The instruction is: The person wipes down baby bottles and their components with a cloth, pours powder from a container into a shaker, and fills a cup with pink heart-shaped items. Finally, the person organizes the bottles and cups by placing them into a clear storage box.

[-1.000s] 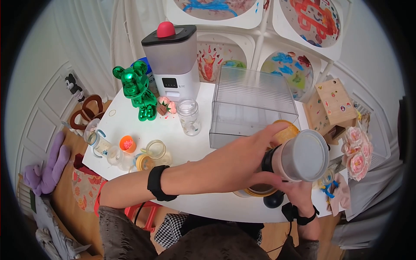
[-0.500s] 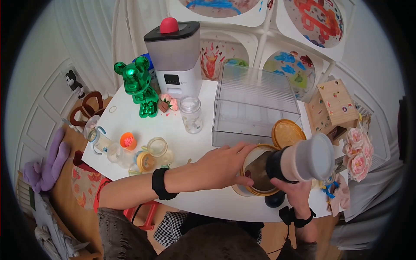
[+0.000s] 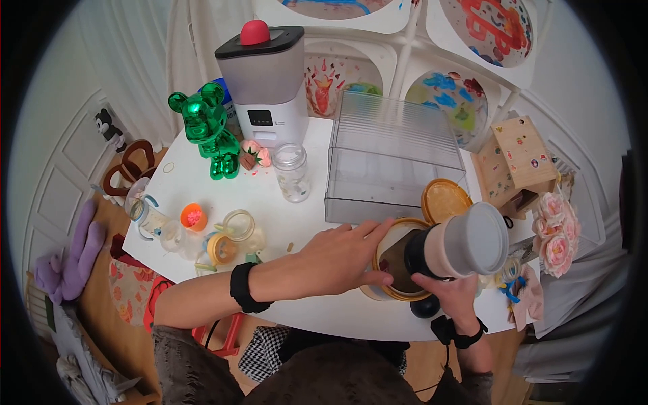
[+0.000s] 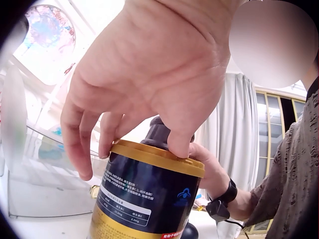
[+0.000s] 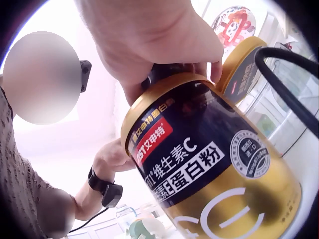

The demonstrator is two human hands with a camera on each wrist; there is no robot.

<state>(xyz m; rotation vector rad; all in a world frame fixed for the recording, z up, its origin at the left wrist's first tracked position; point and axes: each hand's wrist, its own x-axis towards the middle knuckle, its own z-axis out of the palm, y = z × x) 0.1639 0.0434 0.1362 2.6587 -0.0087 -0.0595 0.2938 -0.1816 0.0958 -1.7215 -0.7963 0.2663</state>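
A dark blue and gold can [image 4: 144, 194] stands uncovered on the table, its gold lid [image 3: 445, 200] leaning behind the opening. My left hand [image 3: 337, 256] grips the can's rim, thumb at the near side and fingers farther back. In my right hand [image 3: 455, 297] is a pink container with a grey base [image 3: 482, 239], tilted so its black end [image 3: 418, 253] reaches over the can's mouth. The right wrist view shows the can's printed label [image 5: 209, 159] below my right hand [image 5: 154, 40]. What lies inside the can is mostly hidden.
Behind the can is a clear plastic box [image 3: 391, 169]. Leftward stand a glass jar [image 3: 291, 172], a white dispenser [image 3: 270, 101], a green bear figure [image 3: 209, 128] and an orange cup [image 3: 194, 217]. On the right are a wooden house [image 3: 516, 158] and pink flowers [image 3: 557, 233].
My left hand has left the pink container and moved to the can's left rim. The can's opening and the lid behind it now show more fully.
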